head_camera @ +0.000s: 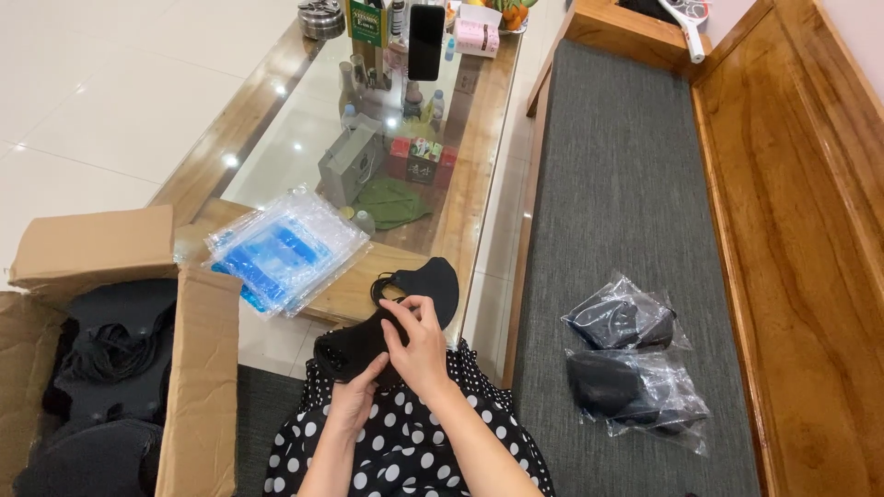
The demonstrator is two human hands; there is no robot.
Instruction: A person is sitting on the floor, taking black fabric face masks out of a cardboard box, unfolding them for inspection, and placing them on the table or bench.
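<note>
Holding a black fabric mask (405, 308) over our lap, we have both hands closed on it just in front of the table's near edge. Our right hand (419, 345) lies over the middle of the mask with the fingers curled down onto the cloth, while our left hand (357, 391) pinches its lower end from beneath. The mask's rounded upper end sticks out above our fingers, its ear loop showing at the left. Below it is our black dress with white polka dots (405, 456).

Just beyond the mask, on the near corner of the glass-topped wooden table (479, 156), lies a stack of clear plastic bags (285, 248) with blue showing through. To our left stands an open cardboard box (198, 368) with more black masks (110, 359) inside. To our right, well apart on the grey bench cushion (617, 166), lie two bagged masks (631, 359) in clear plastic, one just beside the other. Farther up the table stand a phone (426, 41) and assorted small packages.
</note>
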